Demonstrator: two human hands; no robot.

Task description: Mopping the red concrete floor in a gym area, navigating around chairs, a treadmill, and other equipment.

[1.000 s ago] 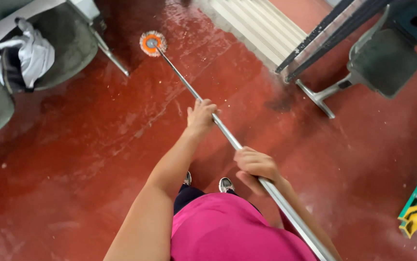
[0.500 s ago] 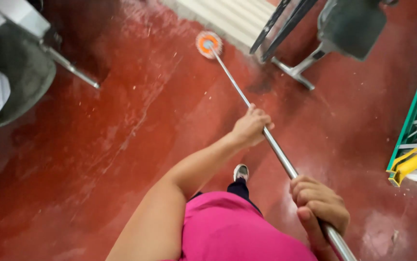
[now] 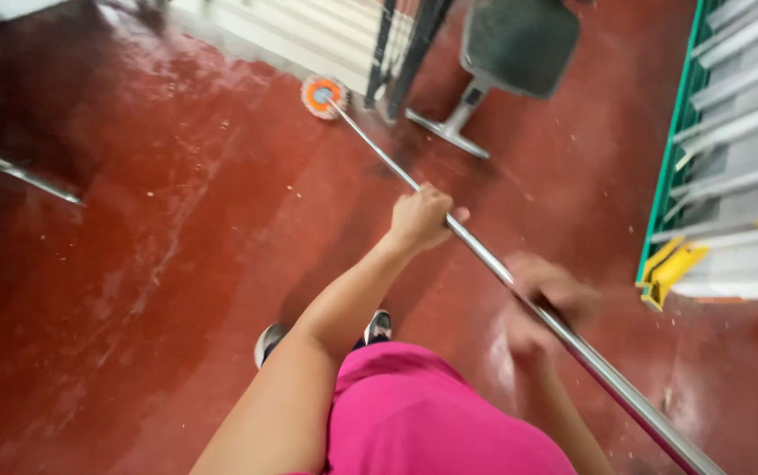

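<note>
Red-painted concrete floor (image 3: 133,264) fills the view, wet and streaked along its left side, where a thin metal chair leg (image 3: 18,171) crosses near the left edge. Toward the far edge, the round orange-and-white mop head (image 3: 324,95) rests on the floor just beside a pale ribbed mat (image 3: 309,35) and the dark bars of a frame (image 3: 401,53). From it the long metal mop handle (image 3: 476,246) slants down to the lower right corner. The person's left hand (image 3: 420,217) is wrapped firmly round the handle at mid-length, fingers curled closed. Further right, the right hand (image 3: 544,295) sits lower on the handle; it is motion-blurred, so its grip seems closed around the pole but cannot be told for sure. A grey seat on a metal foot (image 3: 511,44) stands beyond, and green-edged shelving (image 3: 731,132) with a yellow bracket (image 3: 674,268) lines the right edge. To mop well here, the head should probably stay flat on the floor, with the upper hand steering and the lower one driving, keeping clear of the frame. Compared with half a second ago, the view has swung right, the mop head lies closer to the mat, and the right hand has slid up the handle.
</note>
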